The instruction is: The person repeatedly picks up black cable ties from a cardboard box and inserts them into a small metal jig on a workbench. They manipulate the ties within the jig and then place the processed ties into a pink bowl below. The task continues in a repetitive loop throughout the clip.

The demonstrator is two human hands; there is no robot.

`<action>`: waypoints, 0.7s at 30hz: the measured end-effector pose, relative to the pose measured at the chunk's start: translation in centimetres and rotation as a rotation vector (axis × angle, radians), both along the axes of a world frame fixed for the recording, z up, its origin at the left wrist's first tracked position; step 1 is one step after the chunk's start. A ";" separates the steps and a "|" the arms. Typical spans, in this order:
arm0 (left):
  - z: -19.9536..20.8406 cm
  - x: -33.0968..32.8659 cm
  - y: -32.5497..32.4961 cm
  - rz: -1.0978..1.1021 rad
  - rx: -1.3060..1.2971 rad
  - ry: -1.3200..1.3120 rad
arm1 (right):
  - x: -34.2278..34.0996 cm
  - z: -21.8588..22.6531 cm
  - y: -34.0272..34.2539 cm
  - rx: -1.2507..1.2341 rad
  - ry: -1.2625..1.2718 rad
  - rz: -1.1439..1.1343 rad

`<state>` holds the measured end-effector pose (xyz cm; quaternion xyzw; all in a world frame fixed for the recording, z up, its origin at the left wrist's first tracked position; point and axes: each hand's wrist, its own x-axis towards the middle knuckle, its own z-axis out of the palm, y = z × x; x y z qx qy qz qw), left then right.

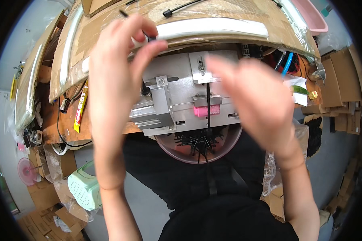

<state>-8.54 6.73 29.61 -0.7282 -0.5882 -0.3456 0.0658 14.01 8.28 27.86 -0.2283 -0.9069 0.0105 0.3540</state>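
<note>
My left hand is raised over the left side of a metal fixture, thumb and forefinger closed round a small black part. A dark tip pokes out above the knuckles; whether it belongs to that part is hidden. My right hand, smeared by motion, hovers at the fixture's right side near a slotted metal bracket. Its fingers cannot be made out. A thin black rod runs from below the bracket, past a pink block, toward a bowl of many black sticks.
Behind the fixture lies a film-covered cardboard surface with white foam strips and a black rod with a thicker end. A yellow packet lies left on the wooden table. A green stool and cardboard boxes stand around.
</note>
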 end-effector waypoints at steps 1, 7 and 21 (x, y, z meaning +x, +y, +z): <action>-0.8 1.6 -1.9 0.060 0.077 -0.019 | -1.2 0.9 2.6 0.122 -0.017 -0.049; -7.5 9.8 -11.4 0.003 -0.145 -0.117 | -7.7 4.0 12.9 0.145 -0.295 -0.078; -9.1 11.4 -10.4 0.049 -0.300 0.150 | 4.2 3.6 4.0 -0.477 0.512 0.034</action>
